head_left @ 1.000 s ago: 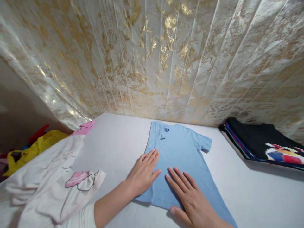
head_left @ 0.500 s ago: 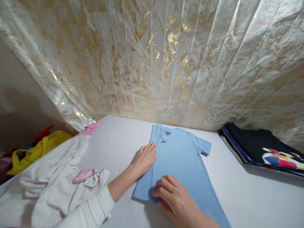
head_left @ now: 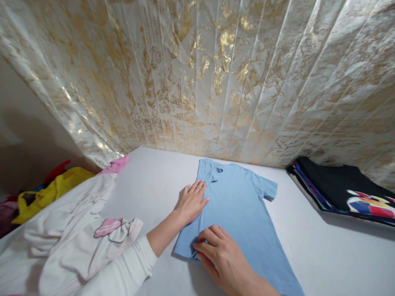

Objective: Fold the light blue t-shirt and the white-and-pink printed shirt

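A light blue T-shirt [head_left: 240,209] lies on the white table [head_left: 324,246], its left side folded in and its right sleeve sticking out. My left hand [head_left: 191,202] rests flat on the shirt's left folded edge, fingers stretched toward the collar. My right hand [head_left: 220,257] has its fingers curled at the shirt's lower left corner, pinching the bunched hem there.
A heap of white and pink clothes [head_left: 77,234] lies at the left, with yellow and red garments [head_left: 49,189] behind it. A stack of folded dark shirts [head_left: 342,189] sits at the right. A gold-patterned curtain [head_left: 200,74] hangs behind the table.
My left hand slid up the shirt's left edge toward the collar. My right hand went from lying flat on the shirt to curling at the lower left hem.
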Tool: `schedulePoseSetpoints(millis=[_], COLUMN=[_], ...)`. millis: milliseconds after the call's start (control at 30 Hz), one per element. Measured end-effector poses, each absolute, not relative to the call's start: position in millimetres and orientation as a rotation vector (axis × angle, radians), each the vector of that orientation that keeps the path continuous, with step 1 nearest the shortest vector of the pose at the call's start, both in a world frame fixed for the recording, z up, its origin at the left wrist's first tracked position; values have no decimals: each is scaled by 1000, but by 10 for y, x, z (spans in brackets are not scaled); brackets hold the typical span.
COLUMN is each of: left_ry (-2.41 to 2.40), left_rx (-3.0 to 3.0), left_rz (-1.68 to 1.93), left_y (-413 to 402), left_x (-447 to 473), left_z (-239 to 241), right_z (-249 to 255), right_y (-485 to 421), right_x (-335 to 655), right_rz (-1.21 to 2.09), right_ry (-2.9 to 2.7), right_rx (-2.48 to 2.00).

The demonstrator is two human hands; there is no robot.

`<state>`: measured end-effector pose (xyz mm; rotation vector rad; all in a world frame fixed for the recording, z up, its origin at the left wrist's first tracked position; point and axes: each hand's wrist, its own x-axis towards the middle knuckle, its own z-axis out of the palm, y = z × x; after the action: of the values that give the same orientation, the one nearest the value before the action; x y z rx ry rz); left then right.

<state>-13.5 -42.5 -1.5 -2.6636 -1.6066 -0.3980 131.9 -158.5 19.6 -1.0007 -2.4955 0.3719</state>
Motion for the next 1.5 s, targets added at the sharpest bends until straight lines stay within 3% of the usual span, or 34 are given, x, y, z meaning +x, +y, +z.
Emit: schedulePoseSetpoints(millis=[333,700,1100,1500], left_ry=[-1587,-1638,-1809,-1881], left_rx=[-2666,-2566,-2408,-2405], left_rz=[-538,-673,-606,-494], left_y=[-408,-377,-387,-208], left_x=[-120,-121,-110,-139], left_z=[21,86,90,71], right_z=[143,86,51,-58], right_y=[-1574,-1594,-1595,-1634], right_x=[1154,1136,940,911], right_rz=[295,422,-23,-12], right_ry=[-2469,-2430,-2515,-2404], right_rx=[-941,-936,-1052,-895])
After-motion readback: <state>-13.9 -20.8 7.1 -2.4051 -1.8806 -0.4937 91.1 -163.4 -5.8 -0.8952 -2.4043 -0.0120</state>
